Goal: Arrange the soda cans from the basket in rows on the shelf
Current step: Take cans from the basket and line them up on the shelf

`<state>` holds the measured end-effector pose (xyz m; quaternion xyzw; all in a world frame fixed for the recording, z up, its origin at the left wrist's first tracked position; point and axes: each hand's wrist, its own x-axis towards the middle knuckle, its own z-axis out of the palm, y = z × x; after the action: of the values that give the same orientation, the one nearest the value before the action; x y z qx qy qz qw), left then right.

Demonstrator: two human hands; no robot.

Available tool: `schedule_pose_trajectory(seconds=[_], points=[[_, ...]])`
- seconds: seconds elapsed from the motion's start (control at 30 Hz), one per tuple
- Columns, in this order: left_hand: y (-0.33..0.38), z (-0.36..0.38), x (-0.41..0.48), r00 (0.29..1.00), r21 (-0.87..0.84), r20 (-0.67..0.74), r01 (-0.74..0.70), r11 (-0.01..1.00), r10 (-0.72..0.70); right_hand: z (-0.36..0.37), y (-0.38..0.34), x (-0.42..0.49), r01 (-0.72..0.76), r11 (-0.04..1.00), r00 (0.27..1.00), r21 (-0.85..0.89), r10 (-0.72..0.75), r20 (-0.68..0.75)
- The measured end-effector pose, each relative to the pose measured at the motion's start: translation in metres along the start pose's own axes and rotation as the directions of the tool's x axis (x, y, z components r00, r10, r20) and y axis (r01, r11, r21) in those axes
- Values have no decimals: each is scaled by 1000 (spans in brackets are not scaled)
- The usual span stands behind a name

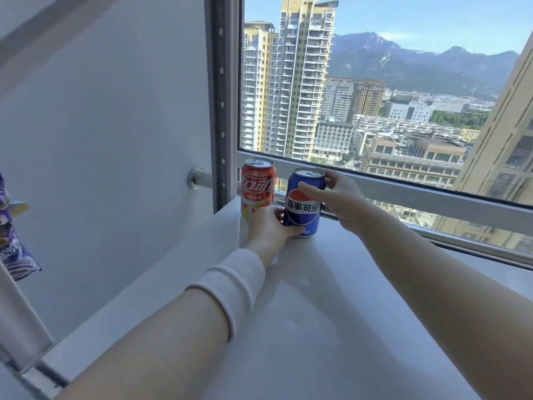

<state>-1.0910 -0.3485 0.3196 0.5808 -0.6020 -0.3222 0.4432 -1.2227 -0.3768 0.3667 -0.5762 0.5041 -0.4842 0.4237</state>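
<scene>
A red cola can (258,183) stands upright at the far left corner of the white shelf (331,313) under the window. Right beside it stands a blue cola can (302,204), upright on the shelf. My left hand (268,226) grips the blue can at its base, fingers wrapped around the bottom front. My right hand (340,197) holds the same can near its top rim, thumb across the front. The basket is out of view.
A white wall (115,140) closes the shelf's left side, with a metal rod stub (199,178) sticking out near the cans. The window frame (432,194) runs along the back. A purple snack packet (11,241) hangs at the far left.
</scene>
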Motion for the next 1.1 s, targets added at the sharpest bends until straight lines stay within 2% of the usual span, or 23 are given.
schedule_pose_trajectory(seconds=[0.23, 0.77, 1.1], points=[[-3, -3, 4, 989, 51, -141, 54, 997, -46, 9, 2, 14, 20, 1000, 1000, 17, -20, 16], [-1, -6, 2, 991, 24, -131, 45, 999, -41, 19, 4, 16, 42, 999, 999, 8, -42, -11], [-7, -8, -1, 989, 2, -149, 25, 1000, -24, 19, 4, 17, 6, 1000, 1000, -21, -5, 15]])
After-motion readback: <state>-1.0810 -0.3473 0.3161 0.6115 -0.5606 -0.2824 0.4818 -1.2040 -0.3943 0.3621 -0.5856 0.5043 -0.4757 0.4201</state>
